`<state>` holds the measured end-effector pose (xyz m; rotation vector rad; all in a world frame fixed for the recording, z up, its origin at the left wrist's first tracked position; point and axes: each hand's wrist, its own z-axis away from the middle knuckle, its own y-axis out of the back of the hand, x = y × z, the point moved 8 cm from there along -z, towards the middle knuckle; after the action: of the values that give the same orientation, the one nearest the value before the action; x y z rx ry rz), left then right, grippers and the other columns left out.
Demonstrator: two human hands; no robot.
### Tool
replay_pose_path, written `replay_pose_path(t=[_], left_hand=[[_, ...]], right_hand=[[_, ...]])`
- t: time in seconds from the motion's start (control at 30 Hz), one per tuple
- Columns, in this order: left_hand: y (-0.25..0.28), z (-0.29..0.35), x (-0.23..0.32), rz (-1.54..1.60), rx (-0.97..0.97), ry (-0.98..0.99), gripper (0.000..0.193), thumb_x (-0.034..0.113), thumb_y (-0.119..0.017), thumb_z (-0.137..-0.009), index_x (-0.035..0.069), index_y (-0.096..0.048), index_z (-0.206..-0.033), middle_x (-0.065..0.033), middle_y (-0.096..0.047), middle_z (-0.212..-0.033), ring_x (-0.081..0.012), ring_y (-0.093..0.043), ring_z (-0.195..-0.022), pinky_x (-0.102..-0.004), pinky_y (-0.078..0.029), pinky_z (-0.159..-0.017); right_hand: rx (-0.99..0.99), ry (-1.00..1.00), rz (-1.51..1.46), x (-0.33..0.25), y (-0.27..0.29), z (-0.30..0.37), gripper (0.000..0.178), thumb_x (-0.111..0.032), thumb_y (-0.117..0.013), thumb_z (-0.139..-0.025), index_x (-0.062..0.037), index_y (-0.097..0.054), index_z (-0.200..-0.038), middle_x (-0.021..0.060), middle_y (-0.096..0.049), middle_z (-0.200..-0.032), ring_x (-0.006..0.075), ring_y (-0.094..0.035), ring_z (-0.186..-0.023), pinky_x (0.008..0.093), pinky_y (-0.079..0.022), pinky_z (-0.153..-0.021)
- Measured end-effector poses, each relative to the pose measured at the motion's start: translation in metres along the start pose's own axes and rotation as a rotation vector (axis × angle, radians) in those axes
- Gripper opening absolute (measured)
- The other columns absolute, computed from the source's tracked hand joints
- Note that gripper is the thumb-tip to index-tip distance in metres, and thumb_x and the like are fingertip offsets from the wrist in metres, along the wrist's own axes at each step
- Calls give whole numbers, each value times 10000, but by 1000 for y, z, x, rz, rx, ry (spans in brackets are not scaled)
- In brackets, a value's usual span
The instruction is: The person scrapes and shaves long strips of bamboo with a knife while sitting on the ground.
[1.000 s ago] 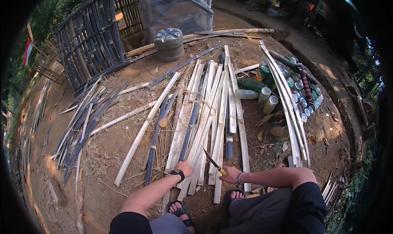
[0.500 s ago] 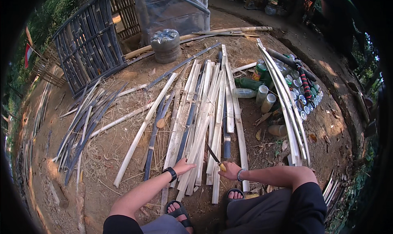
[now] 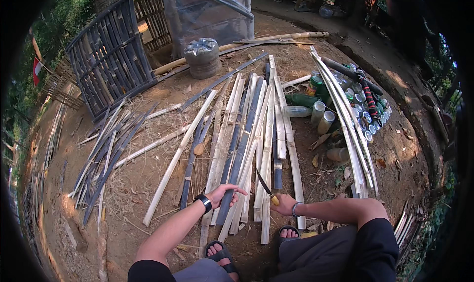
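Observation:
A knife (image 3: 263, 183) with a dark blade and a yellowish handle is in my right hand (image 3: 283, 204), its fingers wrapped round the handle and its blade pointing up and away. My left hand (image 3: 224, 195) is over the near end of a dark-faced bamboo strip (image 3: 245, 134), with the fingers stretched out to the right and apart. Whether the palm touches the strip cannot be seen. Around both hands lies a loose fan of split bamboo strips (image 3: 218, 144), most with the pale inner side up, running away from me over the ground.
Thin dark strips (image 3: 106, 156) lie in a heap at the left. Glass bottles and jars (image 3: 318, 112) are to the right, beside long pale strips (image 3: 345, 119). Farther off are a large plastic bottle (image 3: 202, 60) and a leaning bamboo panel (image 3: 111, 57). Fibre shavings (image 3: 133, 188) litter the soil.
A dark-faced strip now shows on top of the pile where a pale one lay. My left hand has risen slightly, its fingers spreading. The knife has shifted slightly right with my right hand.

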<state>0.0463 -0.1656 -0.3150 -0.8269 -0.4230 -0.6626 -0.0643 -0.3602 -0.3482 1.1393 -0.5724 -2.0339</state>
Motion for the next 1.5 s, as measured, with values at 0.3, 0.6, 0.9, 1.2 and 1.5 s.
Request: replay_pose_path(t=[0.3,0.6,0.9,1.2,1.5], left_hand=[[14,13,8,-79,201,-29,444,412,-487,-965,17,-615,-1124,20,-490,-557,-74,-465,-453,-209,-429,-483],[69,34,49,-396,532,-212,173,209,-647,-872,39,-679,-888,-2,-538,-528,-108,-509,-417,-316,-425,-370],[129,83,92,-1053,1256,-460,326,365,-686,-770,39,-687,-788,-135,-638,-606,-280,-657,-600,-401,-515,-595],[137,84,67,-1068,1320,-188,393,374,-683,-746,-19,-673,-731,-217,-683,-748,-334,-684,-695,-409,-548,-689],[153,59,36,-292,871,-229,228,202,-717,-797,5,-621,-734,-35,-559,-555,-137,-545,-426,-299,-469,-408]], right_hand=[[-24,-30,-2,-8,3,9,541,-432,-637,-788,29,-575,-1065,286,-648,-976,430,-629,-942,470,-501,-852],[-85,-57,2,-8,-2,5,559,-438,-633,-790,24,-564,-1097,287,-645,-991,432,-628,-949,468,-503,-857],[-74,-10,54,-7,-3,1,544,-450,-626,-795,-9,-583,-1110,272,-647,-1018,431,-626,-956,474,-502,-865],[-90,-44,42,-6,-2,4,557,-460,-624,-788,1,-590,-1099,269,-649,-1019,423,-630,-957,462,-501,-869],[-75,-25,58,-8,-2,3,526,-458,-620,-787,4,-606,-1039,274,-656,-963,421,-638,-922,468,-504,-848]])
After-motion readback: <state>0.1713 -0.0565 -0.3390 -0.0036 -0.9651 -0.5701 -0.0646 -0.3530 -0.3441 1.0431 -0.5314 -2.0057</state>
